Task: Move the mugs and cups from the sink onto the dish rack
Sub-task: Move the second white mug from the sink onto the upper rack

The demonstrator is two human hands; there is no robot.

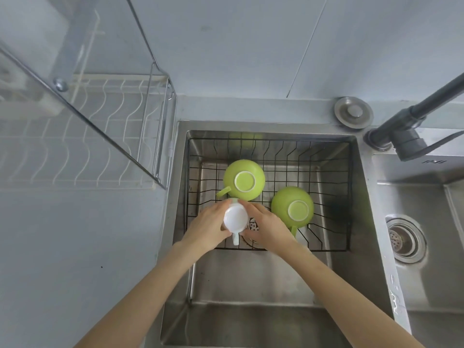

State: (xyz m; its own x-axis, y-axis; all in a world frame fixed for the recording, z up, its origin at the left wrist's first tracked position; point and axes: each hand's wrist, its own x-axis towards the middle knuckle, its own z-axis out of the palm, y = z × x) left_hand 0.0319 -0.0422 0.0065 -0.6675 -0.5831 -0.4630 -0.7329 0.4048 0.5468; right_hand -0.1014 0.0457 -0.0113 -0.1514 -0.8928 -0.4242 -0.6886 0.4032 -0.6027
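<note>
Stainless steel forms the deep sink point(256, 280), and a black wire basket point(324, 159) sits in its far half. Two green mugs rest upside down in that basket: the far green mug point(244, 180) lies toward the left with its handle pointing near-left, and the right green mug point(292, 207) sits nearer and to the right, its handle pointing toward the near side. Just near of the far green mug, a white mug point(235, 218) is held upside down between both hands, its base facing up and its handle pointing toward the person. The left hand point(209, 228) cups the mug's left side with fingers wrapped around its wall, and the right hand point(267, 226) presses against the mug's right side with fingers curved around it, so both are grasping the white mug; whether it is touching the basket wires cannot be told. Beneath the right hand, part of the sink drain shows through the wires. To the left of the sink, on the grey counter point(75, 247), stands a white wire dish rack point(105, 136) inside a metal frame, seen partly through a clear panel point(62, 59). At the far right, a dark faucet point(411, 121) rises beside a second basin point(426, 197) with a round strainer point(405, 238).
</note>
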